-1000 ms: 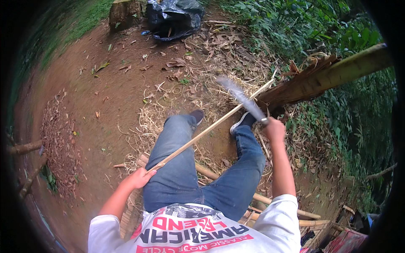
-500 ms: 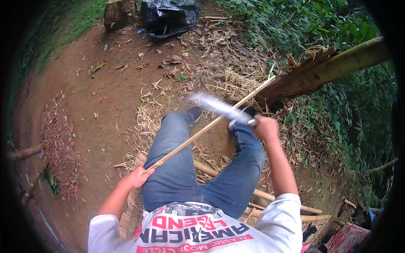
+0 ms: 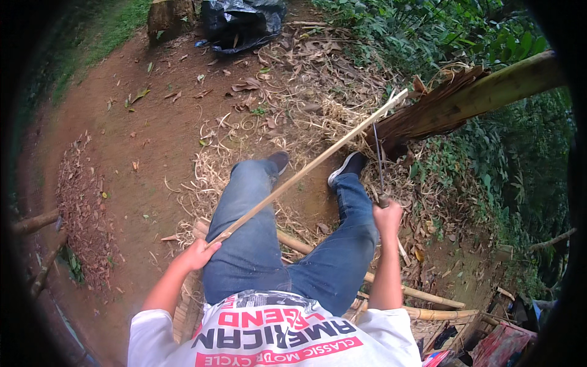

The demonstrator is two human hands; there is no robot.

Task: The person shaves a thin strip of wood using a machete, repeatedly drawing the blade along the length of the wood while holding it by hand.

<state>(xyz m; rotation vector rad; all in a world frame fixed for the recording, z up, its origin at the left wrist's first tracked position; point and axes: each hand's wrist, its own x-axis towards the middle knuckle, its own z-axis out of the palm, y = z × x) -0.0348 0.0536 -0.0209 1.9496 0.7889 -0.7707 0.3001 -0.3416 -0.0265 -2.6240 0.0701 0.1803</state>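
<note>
My left hand is closed round the near end of a long pale strip of split bamboo, beside my left thigh. The strip slants up and away to the right, over my left leg. Its far end is beside a thick plant trunk; whether they touch I cannot tell. My right hand grips the handle of a machete beyond my right knee. Its blade points away from me, seen nearly edge-on, and its tip comes close to the underside of the strip.
Curled pale shavings and dry leaves litter the soil round my feet. A black plastic bag and a tree stump stand at the far side. Bamboo poles lie under and beside me. Green plants grow along the right.
The machete has swung from across the strip, pointing left, to pointing away on the strip's right. My right hand is slightly lower. The strip's far end has risen a little; my left hand keeps its grip.
</note>
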